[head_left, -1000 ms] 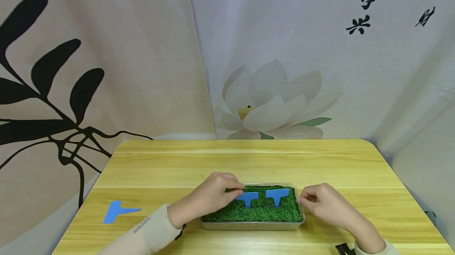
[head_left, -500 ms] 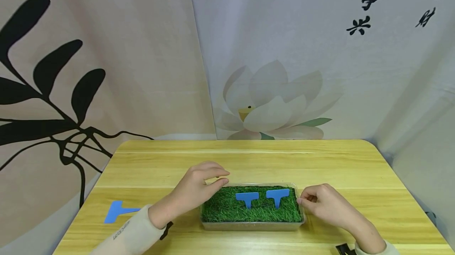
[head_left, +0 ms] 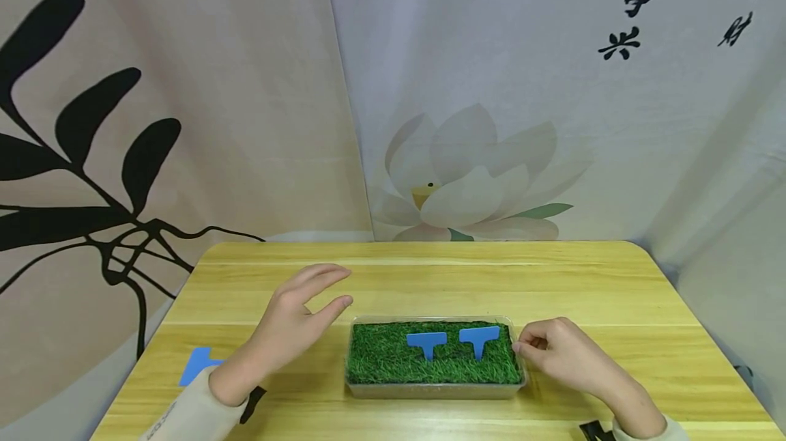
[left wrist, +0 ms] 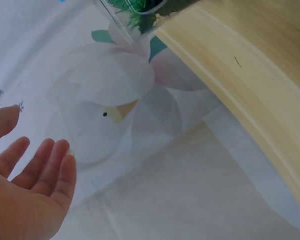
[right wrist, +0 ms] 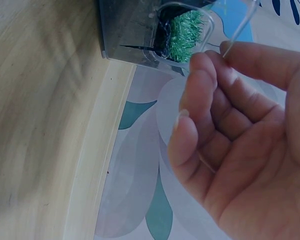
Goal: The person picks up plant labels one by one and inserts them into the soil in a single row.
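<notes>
A clear plastic box filled with green artificial grass stands near the front of the table. Two blue T-shaped plant labels, a left one and a right one, stand upright in the grass. My right hand pinches the box's right rim between thumb and index finger; the right wrist view shows the clear rim between those fingertips. To the left of the box, my left hand is in the air, holding nothing, thumb and fingers spread apart. A third blue label lies flat, partly hidden by the left sleeve.
The wooden table has a rounded far edge. Behind it hangs a cloth backdrop with printed leaves, a lotus and dark characters. Black straps show at both wrists.
My left hand has left the left label in the grass and moved leftward, its fingers spreading. Its sleeve now covers part of the loose label. The right hand has stayed at the rim.
</notes>
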`<state>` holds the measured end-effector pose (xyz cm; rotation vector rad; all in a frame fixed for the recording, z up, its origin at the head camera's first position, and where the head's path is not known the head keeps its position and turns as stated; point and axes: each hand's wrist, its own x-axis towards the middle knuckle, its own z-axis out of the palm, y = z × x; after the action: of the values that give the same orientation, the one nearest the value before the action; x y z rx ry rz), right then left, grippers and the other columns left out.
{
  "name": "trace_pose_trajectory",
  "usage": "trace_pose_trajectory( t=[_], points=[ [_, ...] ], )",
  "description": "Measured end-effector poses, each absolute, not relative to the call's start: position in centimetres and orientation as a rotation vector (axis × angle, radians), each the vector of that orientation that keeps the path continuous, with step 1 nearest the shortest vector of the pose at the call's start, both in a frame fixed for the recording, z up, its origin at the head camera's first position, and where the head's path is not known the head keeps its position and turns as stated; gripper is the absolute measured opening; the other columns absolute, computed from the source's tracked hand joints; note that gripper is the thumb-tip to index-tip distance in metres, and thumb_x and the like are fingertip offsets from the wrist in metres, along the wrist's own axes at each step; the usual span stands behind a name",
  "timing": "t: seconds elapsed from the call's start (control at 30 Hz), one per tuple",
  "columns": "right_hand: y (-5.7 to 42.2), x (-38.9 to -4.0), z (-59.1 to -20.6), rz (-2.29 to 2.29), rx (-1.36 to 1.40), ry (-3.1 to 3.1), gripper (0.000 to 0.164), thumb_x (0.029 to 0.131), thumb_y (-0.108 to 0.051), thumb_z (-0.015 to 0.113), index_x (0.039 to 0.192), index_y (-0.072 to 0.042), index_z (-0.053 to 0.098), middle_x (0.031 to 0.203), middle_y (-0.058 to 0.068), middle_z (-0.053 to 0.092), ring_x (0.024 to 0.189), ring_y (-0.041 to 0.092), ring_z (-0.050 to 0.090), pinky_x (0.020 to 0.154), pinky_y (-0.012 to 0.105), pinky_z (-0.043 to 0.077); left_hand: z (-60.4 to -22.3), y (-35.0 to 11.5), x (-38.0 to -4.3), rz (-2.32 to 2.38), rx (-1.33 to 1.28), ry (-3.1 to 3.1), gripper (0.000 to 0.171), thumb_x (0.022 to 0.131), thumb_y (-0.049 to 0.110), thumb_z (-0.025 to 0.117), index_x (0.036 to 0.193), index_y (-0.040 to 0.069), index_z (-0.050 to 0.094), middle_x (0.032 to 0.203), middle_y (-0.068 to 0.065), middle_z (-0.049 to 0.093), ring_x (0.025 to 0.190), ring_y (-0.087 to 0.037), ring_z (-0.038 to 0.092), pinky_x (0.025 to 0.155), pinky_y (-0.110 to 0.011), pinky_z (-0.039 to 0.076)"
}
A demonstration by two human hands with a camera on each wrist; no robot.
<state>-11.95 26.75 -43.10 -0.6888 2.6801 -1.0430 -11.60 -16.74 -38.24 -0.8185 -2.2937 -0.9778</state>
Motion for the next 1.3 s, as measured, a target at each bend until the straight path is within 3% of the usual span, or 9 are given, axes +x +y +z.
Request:
trace_pose_trajectory(
  t=[0.4,0.6,0.77,1.1,1.3],
  points=[
    [26.7,-12.0,-43.1,-1.037,-0.683,2.687,0.02,0.101,-0.018,0.07,0.082,-0.024,0.073,0.067,-0.009,0.062,0.057,0.002,0.048,0.055,0.025,0.045,-38.7,-18.8,-10.3,-0.948,-0.602,-2.448,0.061,0.086,0.008,0.086,0.143,0.008,0.063,0.145,-0.008,0.062,0.133,-0.031,0.057,0.108,-0.05,0.046],
    [26.7,-12.0,-43.2,-1.046,-0.697,2.691,0.021,0.101,-0.019,0.071,0.081,-0.025,0.073,0.066,-0.012,0.061,0.056,0.002,0.047,0.054,0.025,0.045,-39.2,-20.6,-9.7,-0.945,-0.521,-2.483,0.066,0.09,0.011,0.084,0.15,0.011,0.057,0.153,-0.012,0.055,0.138,-0.04,0.051,0.108,-0.067,0.041],
    [26.7,-12.0,-43.2,-1.044,-0.696,2.703,0.021,0.101,-0.019,0.071,0.081,-0.024,0.072,0.066,-0.015,0.059,0.056,0.001,0.047,0.054,0.025,0.044,-39.4,-22.1,-9.5,-0.897,-0.455,-2.5,0.07,0.092,0.013,0.082,0.155,0.011,0.052,0.158,-0.015,0.049,0.14,-0.047,0.048,0.106,-0.073,0.037],
    [26.6,-11.9,-43.2,-1.073,-0.687,2.683,0.02,0.101,-0.022,0.071,0.082,-0.023,0.073,0.067,-0.013,0.06,0.058,0.002,0.048,0.055,0.025,0.045,-39.8,-24.8,-8.9,-0.675,-0.232,-2.649,0.073,0.095,0.02,0.079,0.156,0.0,0.045,0.16,-0.03,0.038,0.137,-0.06,0.042,0.105,-0.077,0.033],
    [26.6,-11.9,-43.1,-1.076,-0.673,2.672,0.02,0.101,-0.022,0.071,0.081,-0.024,0.073,0.067,-0.012,0.061,0.057,0.002,0.048,0.055,0.025,0.045,-40.3,-27.0,-8.5,-0.648,-0.013,-2.801,0.083,0.101,0.031,0.071,0.155,-0.016,0.03,0.16,-0.04,0.027,0.138,-0.065,0.033,0.109,-0.077,0.028]
  ],
)
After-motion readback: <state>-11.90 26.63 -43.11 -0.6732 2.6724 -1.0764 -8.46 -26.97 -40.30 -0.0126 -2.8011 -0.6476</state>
